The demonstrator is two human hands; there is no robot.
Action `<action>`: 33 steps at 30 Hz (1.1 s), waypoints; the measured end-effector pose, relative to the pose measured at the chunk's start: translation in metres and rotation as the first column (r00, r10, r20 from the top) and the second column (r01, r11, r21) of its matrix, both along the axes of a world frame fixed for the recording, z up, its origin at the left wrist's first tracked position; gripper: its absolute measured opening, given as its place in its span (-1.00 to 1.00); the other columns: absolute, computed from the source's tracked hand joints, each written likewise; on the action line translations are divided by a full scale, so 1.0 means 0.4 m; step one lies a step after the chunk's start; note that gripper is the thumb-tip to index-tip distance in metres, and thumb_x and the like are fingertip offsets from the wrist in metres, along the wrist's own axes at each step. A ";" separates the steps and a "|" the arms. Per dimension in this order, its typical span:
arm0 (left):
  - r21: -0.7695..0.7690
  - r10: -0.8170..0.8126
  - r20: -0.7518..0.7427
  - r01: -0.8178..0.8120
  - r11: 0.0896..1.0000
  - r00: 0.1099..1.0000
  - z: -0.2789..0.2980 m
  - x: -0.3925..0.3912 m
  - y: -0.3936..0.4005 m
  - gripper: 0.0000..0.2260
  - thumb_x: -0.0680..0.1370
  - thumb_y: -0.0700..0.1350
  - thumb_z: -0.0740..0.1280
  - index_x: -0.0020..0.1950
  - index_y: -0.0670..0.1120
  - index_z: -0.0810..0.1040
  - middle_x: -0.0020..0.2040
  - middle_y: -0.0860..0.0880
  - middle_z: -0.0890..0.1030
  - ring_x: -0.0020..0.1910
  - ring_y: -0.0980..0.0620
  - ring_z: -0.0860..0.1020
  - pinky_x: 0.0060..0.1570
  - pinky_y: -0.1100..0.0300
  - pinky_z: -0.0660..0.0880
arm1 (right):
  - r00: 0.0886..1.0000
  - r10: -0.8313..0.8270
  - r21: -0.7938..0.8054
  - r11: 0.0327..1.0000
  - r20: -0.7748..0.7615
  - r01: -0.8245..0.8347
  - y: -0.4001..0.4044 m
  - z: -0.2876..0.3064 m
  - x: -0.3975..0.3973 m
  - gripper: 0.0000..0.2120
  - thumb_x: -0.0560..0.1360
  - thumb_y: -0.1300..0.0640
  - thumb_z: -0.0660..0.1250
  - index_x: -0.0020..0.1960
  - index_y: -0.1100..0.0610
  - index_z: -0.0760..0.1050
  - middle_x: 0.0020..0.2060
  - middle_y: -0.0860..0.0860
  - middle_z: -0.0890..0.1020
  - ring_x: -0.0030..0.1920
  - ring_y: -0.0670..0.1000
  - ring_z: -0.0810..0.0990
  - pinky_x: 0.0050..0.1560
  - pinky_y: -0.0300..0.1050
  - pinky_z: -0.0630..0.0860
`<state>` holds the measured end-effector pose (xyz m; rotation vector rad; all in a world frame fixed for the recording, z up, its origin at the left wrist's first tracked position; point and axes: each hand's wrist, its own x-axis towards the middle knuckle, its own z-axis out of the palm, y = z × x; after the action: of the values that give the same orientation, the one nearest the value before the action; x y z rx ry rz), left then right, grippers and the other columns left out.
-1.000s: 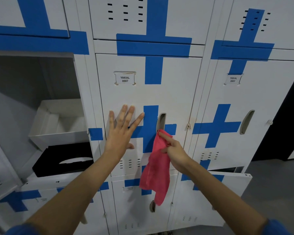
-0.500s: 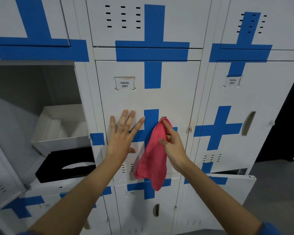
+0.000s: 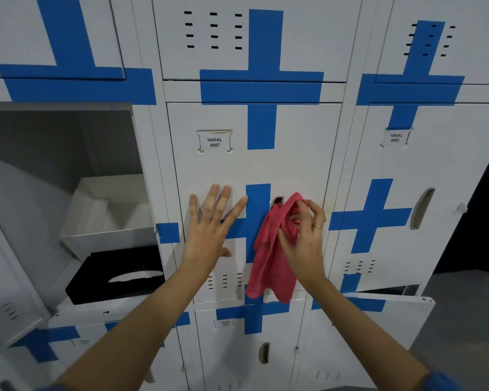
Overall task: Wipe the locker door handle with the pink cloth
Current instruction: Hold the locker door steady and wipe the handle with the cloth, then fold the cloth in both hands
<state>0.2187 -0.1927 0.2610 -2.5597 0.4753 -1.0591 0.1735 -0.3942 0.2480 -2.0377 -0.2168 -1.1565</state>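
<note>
The white locker door labelled YAKAL 0007 fills the middle, crossed by blue tape. Its recessed handle shows only at the top; the pink cloth covers the remainder. My right hand grips the bunched cloth and presses it against the handle, the loose end hanging down. My left hand lies flat on the door, fingers spread, just left of the handle.
The locker on the left stands open, holding a white box above a black box. A lower right door hangs ajar. The neighbouring locker has its own handle. Grey floor lies at the right.
My right hand has carried the cloth up from below the handle and onto it, bunching it against the recess. The left hand stayed flat on the door.
</note>
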 end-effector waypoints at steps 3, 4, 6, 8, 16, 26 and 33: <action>0.004 0.015 -0.002 -0.015 1.000 1.000 0.000 -0.002 -0.001 0.31 0.15 0.38 0.49 0.56 0.03 -0.35 0.53 -0.21 -0.39 0.53 -0.25 -0.31 0.46 -0.35 -0.03 | 0.998 0.036 0.009 0.999 -0.046 -0.036 -0.006 -0.011 -0.008 -0.27 0.43 0.23 0.44 0.48 0.12 0.14 0.34 -0.01 0.14 0.25 0.09 0.41 0.22 -0.05 0.50; 0.003 0.020 -0.009 -0.020 1.000 1.000 0.001 -0.005 -0.002 0.31 0.15 0.38 0.49 0.56 0.02 -0.35 0.53 -0.21 -0.39 0.53 -0.25 -0.29 0.46 -0.35 -0.03 | 0.996 0.048 -0.003 0.999 -0.076 -0.049 -0.006 -0.013 -0.010 -0.22 0.42 0.19 0.46 0.50 0.11 0.09 0.34 0.00 0.12 0.27 0.09 0.40 0.24 -0.06 0.48; -0.009 0.029 -0.024 -0.029 1.000 0.999 -0.001 -0.011 -0.008 0.31 0.16 0.36 0.51 0.56 0.02 -0.34 0.54 -0.21 -0.36 0.54 -0.25 -0.26 0.46 -0.34 -0.02 | 0.990 0.052 -0.033 0.998 -0.128 -0.056 -0.005 -0.018 -0.014 -0.10 0.39 0.12 0.50 0.52 0.07 0.00 0.33 0.02 0.10 0.27 0.01 0.33 0.25 -0.22 0.39; -0.026 0.038 -0.037 -0.039 0.999 0.999 0.000 -0.020 -0.015 0.29 0.18 0.33 0.53 0.57 0.01 -0.32 0.56 -0.21 -0.31 0.55 -0.25 -0.23 0.45 -0.34 0.00 | 0.984 0.038 -0.060 0.997 -0.172 -0.049 -0.006 -0.019 -0.014 -0.05 0.39 0.09 0.51 0.53 0.00 -0.07 0.31 0.03 0.11 0.17 -0.12 0.31 0.18 -0.41 0.33; -0.144 -0.143 -0.142 0.122 0.982 0.980 0.023 -0.066 -0.004 -0.02 0.37 0.14 0.49 0.60 0.06 -0.06 0.59 -0.19 -0.19 0.56 -0.21 -0.20 0.44 -0.33 0.09 | 0.952 -0.097 -0.184 0.982 -0.291 0.044 0.000 0.008 -0.028 -0.57 0.47 0.06 0.40 0.29 0.16 0.45 0.07 0.02 0.41 -0.03 -0.07 0.40 -0.01 -0.07 0.57; -0.535 -0.529 -0.433 0.264 0.803 0.730 -0.043 -0.164 0.087 -0.12 0.38 0.43 0.30 0.57 0.17 -0.01 0.45 0.19 0.23 0.28 0.18 0.38 0.16 0.18 0.50 | 0.921 0.072 0.056 0.997 -0.382 -0.055 0.127 0.006 -0.034 -0.64 0.34 -0.01 0.47 -0.45 0.17 0.44 -0.55 -0.05 0.40 -0.54 -0.13 0.32 -0.53 -0.31 0.26; -0.724 -0.434 -0.442 -0.026 0.690 0.785 -0.082 -0.162 0.245 -0.54 0.53 -0.06 0.39 0.40 0.13 0.39 -0.02 0.21 0.61 -0.15 0.22 0.62 -0.09 0.18 0.63 | 0.648 0.363 0.420 0.904 -0.669 -0.073 0.260 -0.019 -0.013 -0.63 0.28 -0.02 0.54 -0.11 0.13 0.44 -0.16 0.04 0.59 -0.16 0.01 0.60 -0.16 -0.03 0.61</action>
<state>0.1539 -0.0947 0.2283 -3.6419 0.6270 -0.5033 0.1683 -0.2901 0.2406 -1.9040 0.1467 -0.1203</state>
